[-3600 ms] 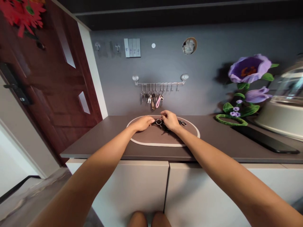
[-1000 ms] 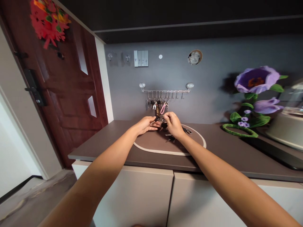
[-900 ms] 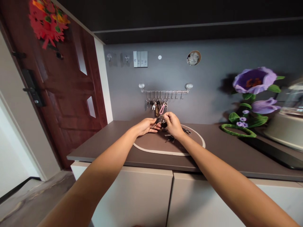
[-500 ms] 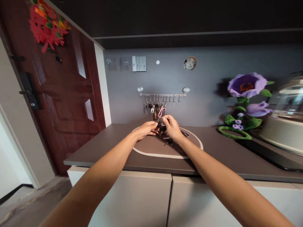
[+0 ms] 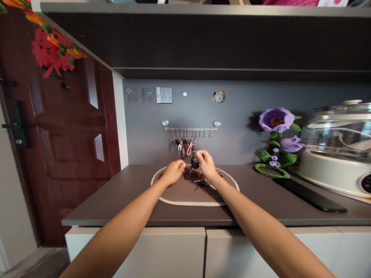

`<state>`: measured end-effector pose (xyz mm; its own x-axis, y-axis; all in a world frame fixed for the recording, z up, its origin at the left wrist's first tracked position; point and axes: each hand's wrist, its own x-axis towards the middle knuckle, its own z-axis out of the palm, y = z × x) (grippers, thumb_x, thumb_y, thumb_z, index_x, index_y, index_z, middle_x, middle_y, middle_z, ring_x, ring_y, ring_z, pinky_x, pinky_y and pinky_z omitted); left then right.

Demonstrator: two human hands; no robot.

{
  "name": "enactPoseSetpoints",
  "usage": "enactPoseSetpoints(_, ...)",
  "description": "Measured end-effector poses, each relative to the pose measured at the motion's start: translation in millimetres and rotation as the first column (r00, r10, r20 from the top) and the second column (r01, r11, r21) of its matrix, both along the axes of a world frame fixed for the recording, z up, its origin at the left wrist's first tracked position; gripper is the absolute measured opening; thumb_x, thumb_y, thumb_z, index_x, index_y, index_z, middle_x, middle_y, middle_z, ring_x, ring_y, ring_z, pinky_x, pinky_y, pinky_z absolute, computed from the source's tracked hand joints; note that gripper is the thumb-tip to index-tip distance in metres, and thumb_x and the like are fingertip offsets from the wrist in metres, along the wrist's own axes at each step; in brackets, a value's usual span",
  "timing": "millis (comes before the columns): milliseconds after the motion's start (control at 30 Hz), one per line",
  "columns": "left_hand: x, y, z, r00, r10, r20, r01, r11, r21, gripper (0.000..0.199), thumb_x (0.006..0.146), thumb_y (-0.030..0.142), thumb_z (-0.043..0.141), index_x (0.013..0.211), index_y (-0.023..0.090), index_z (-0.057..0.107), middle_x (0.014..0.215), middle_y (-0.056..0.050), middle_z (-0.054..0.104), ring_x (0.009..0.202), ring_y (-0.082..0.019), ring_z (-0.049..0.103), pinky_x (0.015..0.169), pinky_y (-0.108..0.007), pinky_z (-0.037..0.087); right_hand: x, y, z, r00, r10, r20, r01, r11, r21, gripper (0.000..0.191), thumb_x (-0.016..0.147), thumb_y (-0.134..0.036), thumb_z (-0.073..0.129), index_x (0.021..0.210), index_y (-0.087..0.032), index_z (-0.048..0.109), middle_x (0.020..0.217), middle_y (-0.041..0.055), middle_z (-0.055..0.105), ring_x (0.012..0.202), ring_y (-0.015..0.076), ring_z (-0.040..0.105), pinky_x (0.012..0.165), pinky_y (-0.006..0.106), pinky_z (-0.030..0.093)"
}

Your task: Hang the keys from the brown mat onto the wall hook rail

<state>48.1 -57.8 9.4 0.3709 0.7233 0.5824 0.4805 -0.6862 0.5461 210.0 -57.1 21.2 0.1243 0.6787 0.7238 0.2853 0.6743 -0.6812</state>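
My right hand [image 5: 205, 164] pinches the ring of a bunch of keys [image 5: 194, 163], which hangs from the fingertips above an oval mat [image 5: 176, 196]. To its left, my left hand [image 5: 174, 171] is closed with its fingertips together, apart from that bunch; what it holds, if anything, is too small to make out. More keys [image 5: 200, 184] lie on the mat below my right hand. Behind the hands, a clear hook rail [image 5: 191, 129] on the wall carries several key bunches and a pink loop [image 5: 189, 148] on its left and middle hooks.
The mat lies on a dark countertop [image 5: 116, 197]. At the right stand a purple fabric flower [image 5: 276, 120], a black phone-like slab [image 5: 311, 195] and a glass-topped appliance [image 5: 333, 154]. A dark shelf [image 5: 203, 42] overhangs the counter; a red-brown door [image 5: 72, 154] is at the left.
My left hand has moved away from the key bunch, leaving a gap between the hands. The bunch now hangs from my right hand. The view has tilted up and shifted right.
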Motion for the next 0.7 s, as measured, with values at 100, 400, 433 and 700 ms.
enactPoseSetpoints(100,0,1,-2.4,0.998,0.026,-0.056,-0.021,0.996,0.089,0.024,0.081,0.028,0.036,0.068,0.018,0.053,0.062,-0.003,0.056,0.06,-0.015,0.049,0.06,-0.025,0.033,2,3,2.2,0.999,0.015,-0.046,-0.015,1.0,-0.003,0.029,0.078,-0.044,0.043,0.078,-0.016,0.049,0.068,-0.0005,0.049,0.063,0.0104,0.046,0.063,0.024,0.04)
enactPoseSetpoints(400,3,6,-7.9,0.984,0.093,-0.153,-0.069,0.985,0.157,0.028,0.083,0.026,0.032,0.071,0.017,0.055,0.064,-0.002,0.056,0.061,-0.013,0.05,0.06,-0.023,0.033,10,20,23.8,0.984,-0.03,-0.178,0.019,0.998,-0.063,0.028,0.071,-0.044,0.049,0.072,-0.016,0.05,0.061,-0.0021,0.049,0.055,0.0094,0.044,0.058,0.024,0.038)
enactPoseSetpoints(433,4,6,-8.4,0.983,0.098,-0.158,-0.072,0.984,0.164,0.028,0.083,0.026,0.032,0.071,0.017,0.055,0.064,-0.002,0.057,0.062,-0.013,0.05,0.06,-0.023,0.033,10,22,27.9,0.979,-0.029,-0.203,0.016,0.998,-0.066,0.028,0.07,-0.044,0.05,0.072,-0.016,0.05,0.062,-0.002,0.05,0.055,0.0095,0.044,0.057,0.024,0.037)
enactPoseSetpoints(700,6,6,-9.3,0.977,0.12,-0.178,-0.082,0.975,0.208,0.027,0.083,0.026,0.032,0.072,0.017,0.054,0.068,-0.003,0.058,0.064,-0.014,0.051,0.061,-0.023,0.033,10,43,63.9,0.968,-0.016,-0.249,-0.011,0.994,-0.106,0.022,0.071,-0.036,0.05,0.062,-0.016,0.049,0.052,-0.0042,0.046,0.047,0.0073,0.038,0.051,0.022,0.033)
